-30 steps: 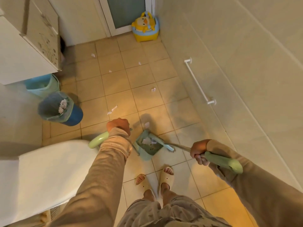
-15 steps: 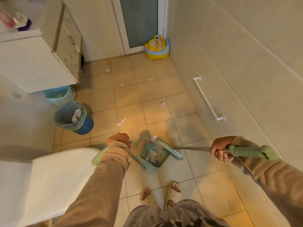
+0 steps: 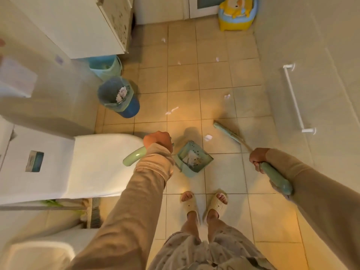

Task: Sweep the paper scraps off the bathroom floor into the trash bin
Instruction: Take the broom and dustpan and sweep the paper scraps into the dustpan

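My left hand (image 3: 158, 139) grips the pale green handle of a dustpan (image 3: 192, 159) that rests on the tiled floor with white scraps inside. My right hand (image 3: 258, 156) holds the green grip of a broom; its head (image 3: 227, 132) sits on the floor to the right of the pan and beyond it. One paper scrap (image 3: 208, 137) lies between broom head and pan. More scraps lie farther out: a long one (image 3: 171, 110), one (image 3: 227, 96) to the right, and small ones near the door. The blue trash bin (image 3: 118, 97) with a liner holds crumpled paper.
A closed white toilet (image 3: 93, 164) stands at my left, a white cabinet (image 3: 81, 28) above a second teal bin (image 3: 105, 66). A yellow child's potty (image 3: 236, 13) sits by the door. A white wall rail (image 3: 294, 98) runs along the right wall. My slippered feet (image 3: 203, 205) stand behind the pan.
The broom head has swung from the dustpan's mouth out to the right and farther away. My right hand has dropped lower. A scrap now lies clear of the pan's far edge.
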A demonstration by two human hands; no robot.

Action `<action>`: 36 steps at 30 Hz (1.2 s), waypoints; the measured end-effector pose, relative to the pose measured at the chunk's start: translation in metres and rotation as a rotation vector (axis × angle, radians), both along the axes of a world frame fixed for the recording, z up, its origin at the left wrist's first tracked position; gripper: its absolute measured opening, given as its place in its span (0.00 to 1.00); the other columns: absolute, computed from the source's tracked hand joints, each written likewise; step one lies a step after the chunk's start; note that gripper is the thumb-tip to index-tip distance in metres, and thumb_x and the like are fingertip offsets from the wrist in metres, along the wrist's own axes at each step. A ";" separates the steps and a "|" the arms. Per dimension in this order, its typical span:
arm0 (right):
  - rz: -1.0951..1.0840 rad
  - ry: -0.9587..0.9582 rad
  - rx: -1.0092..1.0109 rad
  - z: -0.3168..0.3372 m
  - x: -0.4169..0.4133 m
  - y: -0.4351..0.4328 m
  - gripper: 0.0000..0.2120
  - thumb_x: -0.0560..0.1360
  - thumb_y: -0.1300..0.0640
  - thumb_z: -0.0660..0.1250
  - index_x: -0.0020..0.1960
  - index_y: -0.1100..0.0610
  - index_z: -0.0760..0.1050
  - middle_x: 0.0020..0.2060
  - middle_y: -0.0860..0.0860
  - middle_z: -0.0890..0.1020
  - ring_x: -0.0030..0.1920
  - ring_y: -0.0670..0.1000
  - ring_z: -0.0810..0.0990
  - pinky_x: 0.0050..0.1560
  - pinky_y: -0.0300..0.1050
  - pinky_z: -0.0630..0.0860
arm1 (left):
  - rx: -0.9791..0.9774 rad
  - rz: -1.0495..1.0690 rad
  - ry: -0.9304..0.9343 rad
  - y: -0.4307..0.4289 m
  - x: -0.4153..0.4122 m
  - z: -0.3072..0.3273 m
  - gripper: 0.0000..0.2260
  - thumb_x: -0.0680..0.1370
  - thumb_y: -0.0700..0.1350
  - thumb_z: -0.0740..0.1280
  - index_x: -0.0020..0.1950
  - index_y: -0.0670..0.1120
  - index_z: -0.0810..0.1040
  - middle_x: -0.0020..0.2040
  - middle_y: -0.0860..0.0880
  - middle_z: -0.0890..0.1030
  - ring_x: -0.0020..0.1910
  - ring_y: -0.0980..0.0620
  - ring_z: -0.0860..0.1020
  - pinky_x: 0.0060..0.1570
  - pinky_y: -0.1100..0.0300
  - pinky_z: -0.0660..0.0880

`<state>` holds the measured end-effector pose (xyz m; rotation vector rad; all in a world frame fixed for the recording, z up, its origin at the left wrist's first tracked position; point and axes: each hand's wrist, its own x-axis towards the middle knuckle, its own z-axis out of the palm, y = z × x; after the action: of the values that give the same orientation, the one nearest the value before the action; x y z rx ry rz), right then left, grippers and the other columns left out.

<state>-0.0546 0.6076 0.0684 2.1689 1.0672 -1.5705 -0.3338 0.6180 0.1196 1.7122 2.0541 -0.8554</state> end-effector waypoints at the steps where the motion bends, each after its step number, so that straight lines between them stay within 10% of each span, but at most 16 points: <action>1: -0.009 0.009 -0.001 -0.003 -0.005 -0.007 0.14 0.75 0.68 0.58 0.33 0.57 0.64 0.28 0.53 0.73 0.22 0.47 0.75 0.13 0.27 0.66 | 0.007 -0.009 0.002 0.002 0.002 -0.001 0.14 0.79 0.48 0.60 0.62 0.45 0.76 0.62 0.46 0.79 0.61 0.45 0.77 0.57 0.56 0.72; 5: 0.049 -0.047 -0.113 0.004 -0.027 -0.029 0.12 0.76 0.65 0.58 0.34 0.60 0.66 0.28 0.53 0.74 0.26 0.48 0.73 0.27 0.36 0.71 | 0.032 -0.033 0.008 0.011 0.004 -0.001 0.14 0.80 0.48 0.60 0.62 0.45 0.76 0.61 0.46 0.79 0.61 0.46 0.77 0.56 0.57 0.73; 15: 0.160 0.025 -0.401 0.038 -0.048 -0.034 0.13 0.75 0.68 0.51 0.34 0.59 0.64 0.14 0.52 0.67 0.19 0.46 0.67 0.21 0.34 0.64 | 0.050 -0.046 -0.008 0.005 0.001 0.002 0.12 0.80 0.46 0.61 0.61 0.47 0.77 0.60 0.49 0.80 0.60 0.49 0.78 0.55 0.59 0.73; 26: 0.018 0.014 -0.238 0.051 -0.032 -0.002 0.15 0.77 0.66 0.50 0.32 0.57 0.60 0.11 0.50 0.63 0.10 0.46 0.62 0.18 0.27 0.61 | 0.067 -0.107 -0.013 -0.010 -0.007 -0.005 0.13 0.80 0.47 0.59 0.62 0.47 0.76 0.60 0.49 0.80 0.60 0.49 0.78 0.55 0.59 0.73; 32: 0.307 -0.100 -0.057 0.007 -0.060 -0.010 0.15 0.76 0.65 0.55 0.31 0.60 0.68 0.07 0.47 0.69 0.20 0.46 0.73 0.25 0.36 0.68 | 0.046 -0.091 -0.041 -0.019 -0.010 -0.006 0.13 0.80 0.47 0.59 0.62 0.46 0.75 0.61 0.47 0.79 0.60 0.48 0.77 0.56 0.58 0.73; 36: 0.386 -0.084 -0.117 -0.012 -0.053 -0.016 0.10 0.75 0.66 0.58 0.49 0.68 0.77 0.43 0.63 0.84 0.11 0.41 0.71 0.22 0.32 0.71 | 0.033 -0.112 -0.044 -0.017 0.002 -0.008 0.12 0.80 0.44 0.60 0.62 0.45 0.75 0.61 0.47 0.79 0.60 0.48 0.77 0.56 0.59 0.73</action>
<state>-0.1080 0.5915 0.0565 1.8025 1.2429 -1.3197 -0.3317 0.6007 0.1118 1.8619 1.9703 -0.8137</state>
